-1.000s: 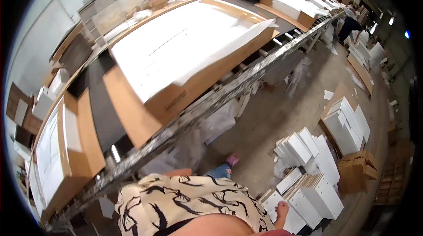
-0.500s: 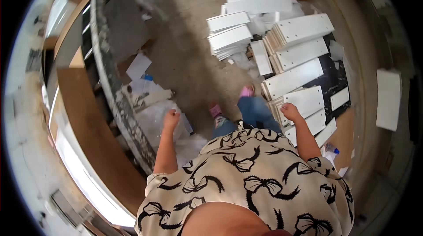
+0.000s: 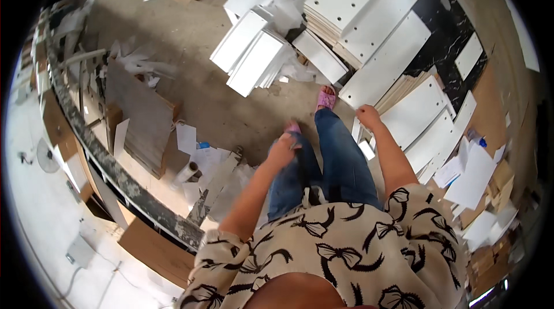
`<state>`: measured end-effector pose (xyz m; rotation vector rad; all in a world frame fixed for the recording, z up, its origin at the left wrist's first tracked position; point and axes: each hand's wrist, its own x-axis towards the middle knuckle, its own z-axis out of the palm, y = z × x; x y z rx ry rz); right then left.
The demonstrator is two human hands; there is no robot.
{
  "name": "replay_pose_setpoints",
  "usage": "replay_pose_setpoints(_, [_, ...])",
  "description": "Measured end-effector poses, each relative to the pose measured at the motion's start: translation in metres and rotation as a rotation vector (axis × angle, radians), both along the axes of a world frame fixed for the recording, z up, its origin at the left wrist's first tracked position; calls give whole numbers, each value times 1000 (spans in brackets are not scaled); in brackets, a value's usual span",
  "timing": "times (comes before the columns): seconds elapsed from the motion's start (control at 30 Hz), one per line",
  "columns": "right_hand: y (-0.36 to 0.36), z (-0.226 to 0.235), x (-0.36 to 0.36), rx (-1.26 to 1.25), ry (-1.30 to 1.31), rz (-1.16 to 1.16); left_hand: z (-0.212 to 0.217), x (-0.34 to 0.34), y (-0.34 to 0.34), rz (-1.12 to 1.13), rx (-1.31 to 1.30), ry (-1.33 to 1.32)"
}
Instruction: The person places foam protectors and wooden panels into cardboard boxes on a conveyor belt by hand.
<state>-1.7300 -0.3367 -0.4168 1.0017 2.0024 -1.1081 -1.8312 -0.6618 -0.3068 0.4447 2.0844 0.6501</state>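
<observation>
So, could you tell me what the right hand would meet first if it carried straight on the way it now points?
Most likely the white panels: the right hand, empty and loosely curled, points forward and down toward their near edge. Depth is unclear from above, so I cannot tell whether it already touches them.

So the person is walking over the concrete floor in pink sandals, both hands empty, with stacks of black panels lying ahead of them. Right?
Not quite: the panels stacked ahead are white, not black, as the head view shows. The rest holds: pink sandals, concrete floor, left hand and right hand empty.
</observation>
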Motion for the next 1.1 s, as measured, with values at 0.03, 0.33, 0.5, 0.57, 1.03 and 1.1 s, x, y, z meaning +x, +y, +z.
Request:
replay_pose_setpoints(0.03, [-3, -22, 8, 63, 35, 62, -15, -23, 32, -128, -19, -51])
replay_pose_setpoints(0.33, [-50, -201, 61, 380, -151, -256, -241, -144, 276, -1048, 42, 437])
replay_pose_setpoints(0.5, [-67, -220, 46, 574, 12, -450, -330, -135, 328, -1020, 158, 796])
replay_pose_setpoints(0.57, [-64, -214, 51, 667, 83, -456, -343, -127, 337, -966, 92, 761])
replay_pose_setpoints(1.03, [-132, -202, 114, 828, 24, -671, -323, -110, 203, -898, 171, 500])
replay_pose_setpoints(1.1, [-104, -211, 117, -167, -88, -1263, -327, -112, 196, -718, 196, 754])
